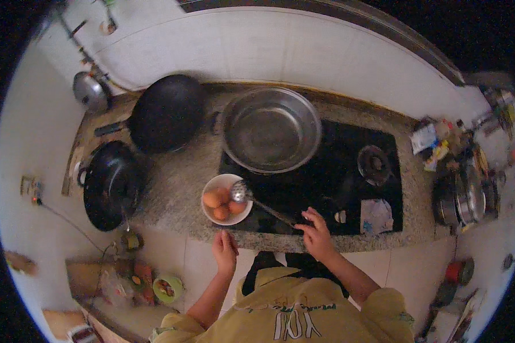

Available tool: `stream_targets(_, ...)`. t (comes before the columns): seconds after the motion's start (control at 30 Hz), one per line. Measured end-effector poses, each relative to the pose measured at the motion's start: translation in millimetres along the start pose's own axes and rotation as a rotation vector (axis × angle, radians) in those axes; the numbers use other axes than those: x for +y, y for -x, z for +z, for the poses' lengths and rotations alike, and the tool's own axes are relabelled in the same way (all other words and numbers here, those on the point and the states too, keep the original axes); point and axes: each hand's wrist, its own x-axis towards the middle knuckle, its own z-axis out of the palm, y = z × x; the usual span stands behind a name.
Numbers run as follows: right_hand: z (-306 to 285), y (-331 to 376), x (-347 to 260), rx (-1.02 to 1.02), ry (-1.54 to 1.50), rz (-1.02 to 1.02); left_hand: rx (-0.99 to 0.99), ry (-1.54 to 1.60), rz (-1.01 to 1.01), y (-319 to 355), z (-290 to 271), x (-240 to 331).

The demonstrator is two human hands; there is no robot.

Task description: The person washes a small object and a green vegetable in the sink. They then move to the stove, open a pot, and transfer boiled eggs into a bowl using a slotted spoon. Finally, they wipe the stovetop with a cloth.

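Observation:
A white bowl [246,215] of brown eggs [213,199] stands at the stovetop's left front corner. Over its right side lies the perforated head of a metal slotted ladle [240,191], whose dark handle slants down to the right. My right hand [318,237] is at the end of that handle, its fingers bent around it; the exact grip is small and unclear. Just below the bowl, at the counter's front edge, my left hand [225,251] is loosely closed, with nothing visible in it. Behind the bowl, a wide steel pot [269,134] sits open on the stove.
Two dark pans, a black wok [169,114] and a black pot [113,186], occupy the counter's left. The black stovetop [337,171] carries a round dark item [375,164] and a pale cloth [377,216]. Stacked pots [460,200] crowd the right end. A green bin [167,288] stands low left.

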Motion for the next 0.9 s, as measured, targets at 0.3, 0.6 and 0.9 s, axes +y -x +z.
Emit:
stream_targets(0.3,-126,81,73,0.727,0.158,0.416,-0.641,-0.624,0.469,24,121,41)
stream_targets(0.6,-419,232,226,1.55,0.172,0.467,-0.968,-0.23,0.298,81,382,44)
stream_targets(0.9,-651,387,444,1.111,0.073,0.94,-1.122,-0.12,0.082,158,709,77)
